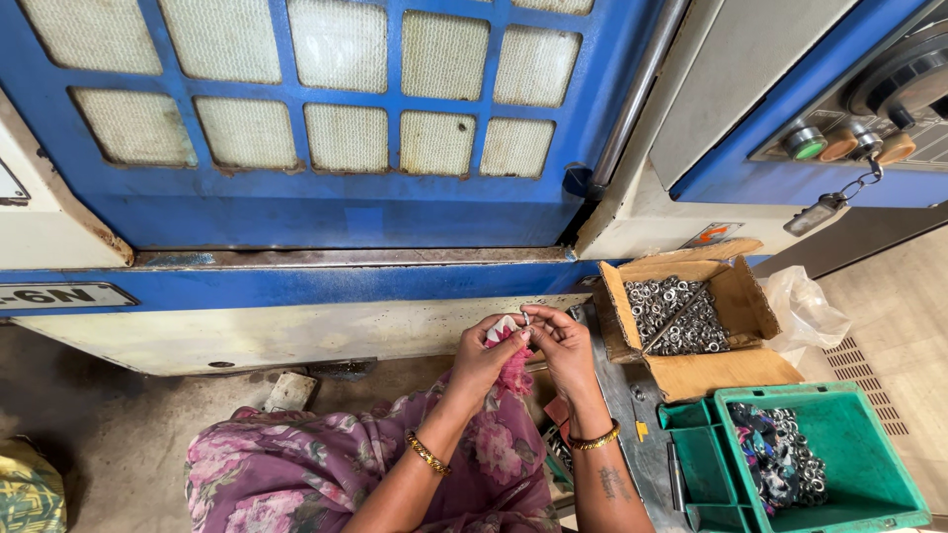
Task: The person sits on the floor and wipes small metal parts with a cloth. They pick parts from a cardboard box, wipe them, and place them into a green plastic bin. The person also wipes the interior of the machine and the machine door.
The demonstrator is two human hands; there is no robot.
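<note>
Here, both hands (528, 345) pinch cloth (513, 367) (pink)

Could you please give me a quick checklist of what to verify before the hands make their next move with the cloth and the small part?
1. Left hand grips the pink cloth: ok.
2. Right hand pinches a small part at its fingertips: cannot tell, too small.
3. Cardboard box open, metal rings inside: ok.
4. Green bin holds rings and a patterned cloth: ok.
5. Rod lies across the rings in the box: ok.
6. Part wiped clean: cannot tell.
</note>
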